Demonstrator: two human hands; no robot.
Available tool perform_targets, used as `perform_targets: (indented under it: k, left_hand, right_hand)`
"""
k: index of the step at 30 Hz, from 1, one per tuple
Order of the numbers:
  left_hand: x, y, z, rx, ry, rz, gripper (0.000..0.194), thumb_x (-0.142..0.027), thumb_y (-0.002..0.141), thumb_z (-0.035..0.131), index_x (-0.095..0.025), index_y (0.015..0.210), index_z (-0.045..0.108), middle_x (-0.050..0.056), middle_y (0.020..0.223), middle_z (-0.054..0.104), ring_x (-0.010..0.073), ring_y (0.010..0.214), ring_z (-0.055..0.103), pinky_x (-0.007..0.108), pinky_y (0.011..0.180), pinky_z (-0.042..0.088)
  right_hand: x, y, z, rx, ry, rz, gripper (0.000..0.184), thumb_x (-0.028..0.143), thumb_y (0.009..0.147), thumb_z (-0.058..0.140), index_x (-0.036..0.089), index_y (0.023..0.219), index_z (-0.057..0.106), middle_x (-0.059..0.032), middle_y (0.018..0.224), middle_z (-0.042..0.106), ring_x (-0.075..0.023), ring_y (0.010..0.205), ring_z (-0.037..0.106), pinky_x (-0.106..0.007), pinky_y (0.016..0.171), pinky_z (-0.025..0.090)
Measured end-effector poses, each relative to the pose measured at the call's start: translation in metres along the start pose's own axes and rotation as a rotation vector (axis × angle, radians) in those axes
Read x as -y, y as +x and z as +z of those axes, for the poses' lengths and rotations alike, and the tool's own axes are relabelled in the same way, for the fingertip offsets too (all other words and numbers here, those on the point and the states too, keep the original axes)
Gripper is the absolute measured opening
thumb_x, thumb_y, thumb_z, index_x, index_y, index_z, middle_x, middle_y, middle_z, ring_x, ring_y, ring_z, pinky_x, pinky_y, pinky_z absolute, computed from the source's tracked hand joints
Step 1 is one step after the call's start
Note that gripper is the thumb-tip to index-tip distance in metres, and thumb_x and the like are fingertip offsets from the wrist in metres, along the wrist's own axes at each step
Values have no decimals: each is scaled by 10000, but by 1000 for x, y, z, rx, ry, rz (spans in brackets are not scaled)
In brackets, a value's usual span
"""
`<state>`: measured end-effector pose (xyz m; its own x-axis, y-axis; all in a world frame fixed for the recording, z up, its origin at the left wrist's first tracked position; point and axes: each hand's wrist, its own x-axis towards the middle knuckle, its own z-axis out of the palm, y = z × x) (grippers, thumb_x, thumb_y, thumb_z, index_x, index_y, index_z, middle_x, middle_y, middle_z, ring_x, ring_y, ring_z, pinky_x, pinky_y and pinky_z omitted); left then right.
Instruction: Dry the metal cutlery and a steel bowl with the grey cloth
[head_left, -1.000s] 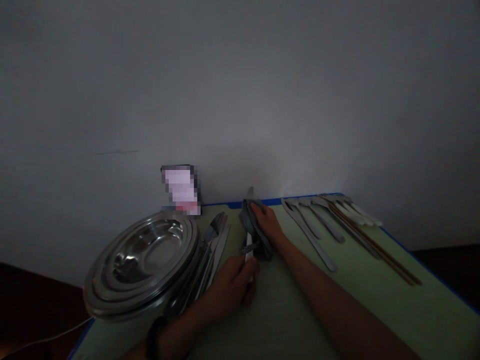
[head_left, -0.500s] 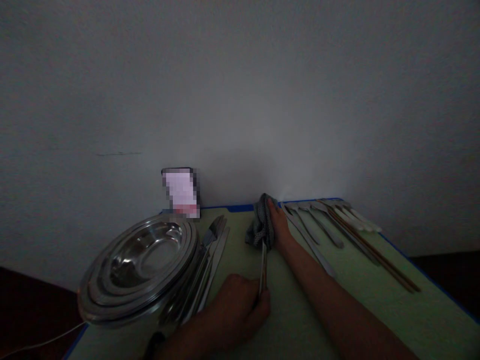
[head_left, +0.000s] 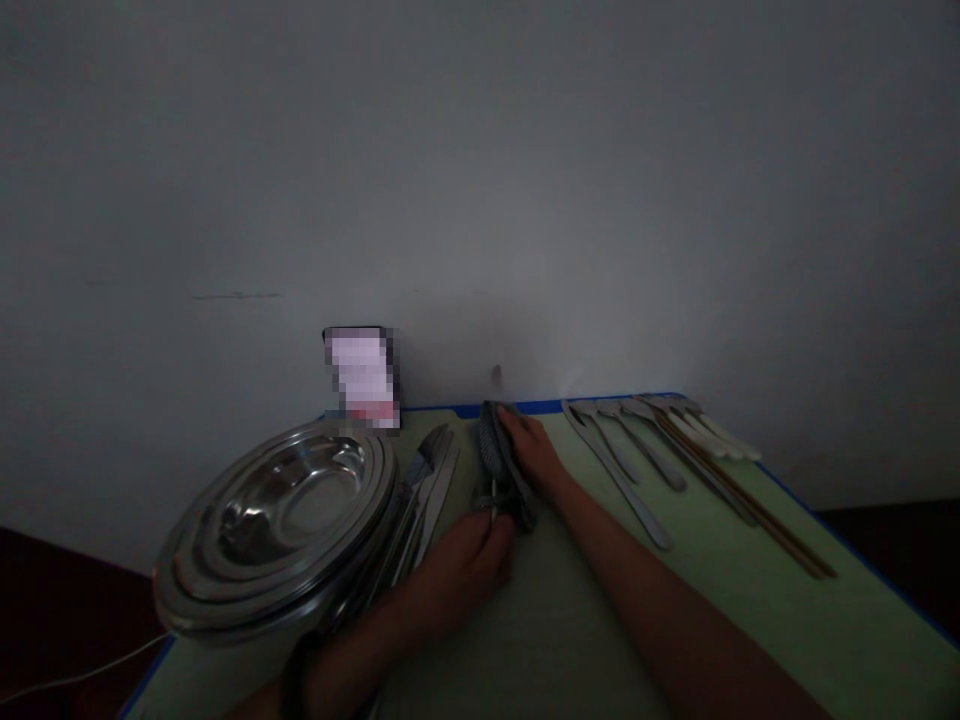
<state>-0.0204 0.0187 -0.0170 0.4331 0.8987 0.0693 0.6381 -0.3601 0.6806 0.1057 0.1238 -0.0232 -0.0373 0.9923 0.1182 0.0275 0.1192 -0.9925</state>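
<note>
**Gray cloth wrapped around a metal utensil between two hands**

The left hand's fingers (head_left: 491, 550) are closed around the lower end of a slim metal utensil (head_left: 493, 491); its exact kind is hard to tell. The right hand (head_left: 531, 445) has its fingers closed on a gray patterned cloth (head_left: 491, 445), which wraps the utensil's middle. The tip rises above the cloth, in front of the wall (head_left: 480, 180). The utensil points away from the wearer, over the middle of the green, blue-edged surface (head_left: 559, 630).

Just left of the left hand lies a bunch of metal cutlery (head_left: 433, 490), partly hidden by the forearm, which has a dark band (head_left: 295, 675) at the wrist. Beside the bunch is a stack of round metal dishes (head_left: 300, 510). Behind the stack, a phone (head_left: 364, 370) with a blurred-out screen leans near the wall.

Right of the right hand, a slanting row holds a metal knife (head_left: 634, 500), metal spoons (head_left: 660, 465), brown chopsticks (head_left: 765, 515) and white-ended utensils (head_left: 712, 435). At far left, a pale cable (head_left: 97, 672) runs beside the surface.
</note>
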Motion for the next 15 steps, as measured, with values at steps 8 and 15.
perform_targets:
  k: [8, 15]
  left_hand:
    - [-16, -1, -5, 102, -193, -205, 375, -389, 902, 253, -205, 637, 444, -7, 643, 496, 147, 648, 497, 246, 622, 407]
    - [-1, 7, -5, 13, -286, -241, 370, -359, 899, 183, -214, 692, 453, -24, 534, 445, 156, 567, 503, 277, 630, 436]
  right_hand:
    - [-8, 11, -11, -79, 464, 236, 423, 604, 707, 533, 199, 711, 653, -34, 676, 683, -206, 734, 632, -324, 685, 482]
    - [-12, 8, -5, 100, 350, 126, 298, 455, 676, 648, 190, 795, 711, -7, 739, 703, -181, 770, 623, -326, 812, 438]
